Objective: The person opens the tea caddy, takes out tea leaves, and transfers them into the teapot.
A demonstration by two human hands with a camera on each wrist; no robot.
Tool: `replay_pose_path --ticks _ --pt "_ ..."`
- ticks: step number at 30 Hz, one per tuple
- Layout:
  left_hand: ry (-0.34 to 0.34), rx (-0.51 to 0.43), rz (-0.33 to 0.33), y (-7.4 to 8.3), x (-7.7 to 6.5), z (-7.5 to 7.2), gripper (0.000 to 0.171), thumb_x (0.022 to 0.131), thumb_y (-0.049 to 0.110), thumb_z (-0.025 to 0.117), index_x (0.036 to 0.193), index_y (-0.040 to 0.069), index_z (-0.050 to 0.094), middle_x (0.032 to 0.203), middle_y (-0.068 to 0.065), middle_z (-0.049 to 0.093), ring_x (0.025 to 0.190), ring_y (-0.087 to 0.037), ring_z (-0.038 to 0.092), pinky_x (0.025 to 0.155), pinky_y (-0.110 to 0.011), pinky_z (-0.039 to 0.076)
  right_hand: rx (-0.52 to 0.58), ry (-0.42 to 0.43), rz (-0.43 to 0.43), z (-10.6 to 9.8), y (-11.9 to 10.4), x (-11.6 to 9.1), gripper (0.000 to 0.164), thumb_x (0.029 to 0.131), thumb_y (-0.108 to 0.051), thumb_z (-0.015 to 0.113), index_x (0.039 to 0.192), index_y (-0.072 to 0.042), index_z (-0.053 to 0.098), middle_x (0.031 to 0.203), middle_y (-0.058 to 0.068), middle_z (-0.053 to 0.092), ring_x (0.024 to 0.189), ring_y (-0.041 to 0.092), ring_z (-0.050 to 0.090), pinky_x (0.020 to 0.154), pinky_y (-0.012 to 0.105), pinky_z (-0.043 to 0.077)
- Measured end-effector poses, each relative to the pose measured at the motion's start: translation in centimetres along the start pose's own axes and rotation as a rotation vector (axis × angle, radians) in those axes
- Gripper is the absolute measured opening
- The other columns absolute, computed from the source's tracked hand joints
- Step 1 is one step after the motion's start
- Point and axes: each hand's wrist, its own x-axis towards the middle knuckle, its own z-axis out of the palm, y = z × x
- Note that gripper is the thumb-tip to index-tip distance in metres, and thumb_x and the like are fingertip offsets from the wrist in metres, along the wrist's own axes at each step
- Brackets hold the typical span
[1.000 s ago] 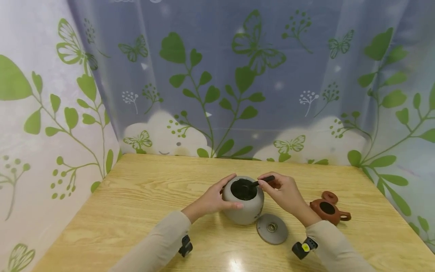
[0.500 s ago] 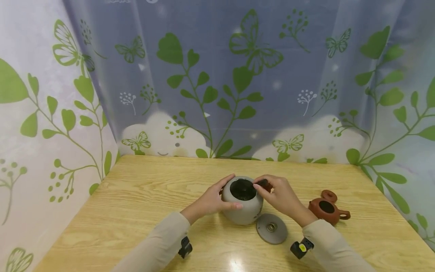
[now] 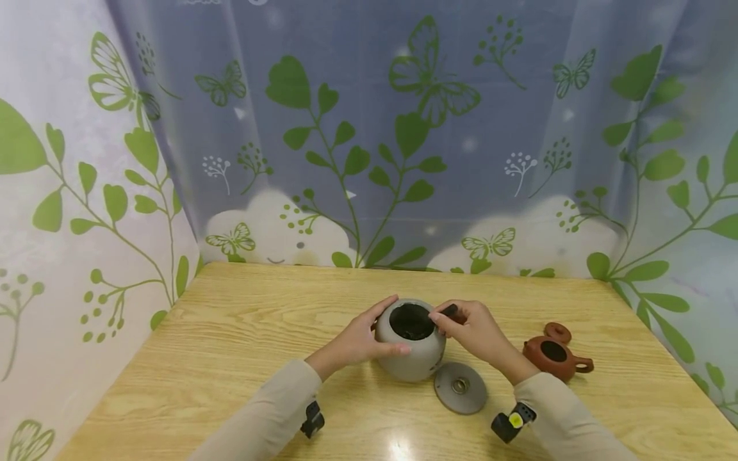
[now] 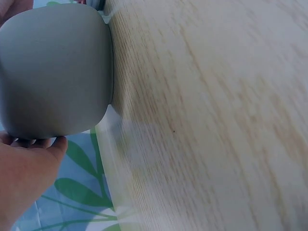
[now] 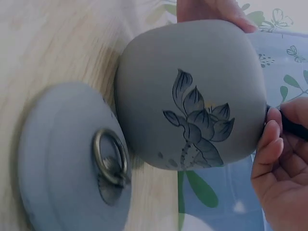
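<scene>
A round grey jar (image 3: 410,362) with a dark mouth stands on the table, and a painted lotus shows on its side in the right wrist view. My left hand (image 3: 357,336) grips the jar from the left, thumb in front and fingers behind. At the rim, my right hand (image 3: 475,330) pinches a slim black scoop (image 3: 449,310) by its handle. The scoop's other end is down inside the jar, hidden in the dark. Just in front of the jar lies its grey lid (image 5: 72,159), with a metal ring on top.
A reddish-brown clay teapot (image 3: 567,368) stands uncovered to the right of my right hand, handle pointing right. Its small lid (image 3: 557,331) lies just behind it. The wooden table (image 3: 242,320) ends at a printed curtain (image 3: 369,160) at the back.
My right hand has shifted slightly left toward the jar's mouth, and the scoop has gone deeper, with less of its handle showing. My left hand keeps its hold on the jar.
</scene>
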Motion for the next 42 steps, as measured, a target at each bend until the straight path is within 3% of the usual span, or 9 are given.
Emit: replay_pose_path --ticks 5,11,17,26,35,38,42 --pt "0.005 0.004 0.007 -0.03 0.02 0.04 0.097 0.077 0.043 0.080 0.154 0.025 0.022 0.156 -0.002 0.025 0.140 -0.025 0.031 0.109 -0.048 0.035 0.182 0.014 0.101 0.13 0.03 0.08 0.030 0.096 -0.025 0.061 0.100 0.005 0.067 0.077 0.008 0.064 0.066 0.015 0.058 0.062 0.029 0.051" --pt "0.014 -0.008 -0.001 -0.03 0.03 0.11 0.097 0.077 0.040 0.080 0.153 0.026 0.023 0.156 -0.002 0.026 0.139 -0.026 0.033 0.108 -0.048 0.036 0.355 0.032 0.185 0.18 -0.02 0.10 0.033 0.097 -0.022 0.059 0.101 0.010 0.064 0.069 0.000 0.061 0.062 0.010 0.055 0.061 0.026 0.049" --pt "0.012 -0.014 -0.002 -0.05 0.04 0.13 0.097 0.077 0.041 0.080 0.153 0.026 0.023 0.156 -0.002 0.026 0.139 -0.026 0.032 0.108 -0.047 0.035 0.506 0.038 0.258 0.04 -0.22 -0.10 0.025 0.098 -0.019 0.058 0.098 0.005 0.063 0.070 -0.001 0.060 0.063 0.008 0.054 0.061 0.022 0.050" --pt "0.019 0.002 0.005 -0.09 0.01 0.13 0.097 0.077 0.042 0.080 0.153 0.027 0.023 0.156 -0.002 0.026 0.139 -0.025 0.032 0.109 -0.048 0.034 0.490 0.110 0.271 -0.12 -0.30 -0.20 0.030 0.097 -0.022 0.060 0.105 0.007 0.064 0.069 -0.002 0.061 0.064 0.009 0.054 0.061 0.023 0.048" --pt "0.025 0.017 0.013 0.01 -0.12 0.15 0.098 0.076 0.046 0.080 0.153 0.026 0.024 0.156 -0.002 0.025 0.140 -0.024 0.031 0.109 -0.048 0.034 0.340 0.120 0.174 -0.30 -0.27 -0.14 0.033 0.097 -0.023 0.060 0.104 0.009 0.064 0.070 0.001 0.061 0.064 0.012 0.055 0.060 0.025 0.048" --pt "0.026 0.019 0.012 0.03 -0.11 0.16 0.098 0.076 0.046 0.080 0.153 0.026 0.024 0.156 -0.002 0.026 0.140 -0.024 0.031 0.109 -0.048 0.034 0.325 0.124 0.154 -0.40 -0.22 -0.06 0.034 0.096 -0.023 0.060 0.105 0.010 0.064 0.071 0.005 0.061 0.063 0.013 0.054 0.059 0.026 0.047" --pt "0.026 0.017 0.013 0.07 -0.11 0.16 0.097 0.076 0.046 0.080 0.153 0.026 0.024 0.156 -0.002 0.026 0.140 -0.024 0.031 0.109 -0.048 0.033 0.319 0.126 0.149 -0.51 -0.40 -0.05 0.037 0.097 -0.023 0.060 0.107 0.012 0.062 0.070 0.002 0.061 0.063 0.013 0.055 0.059 0.026 0.047"
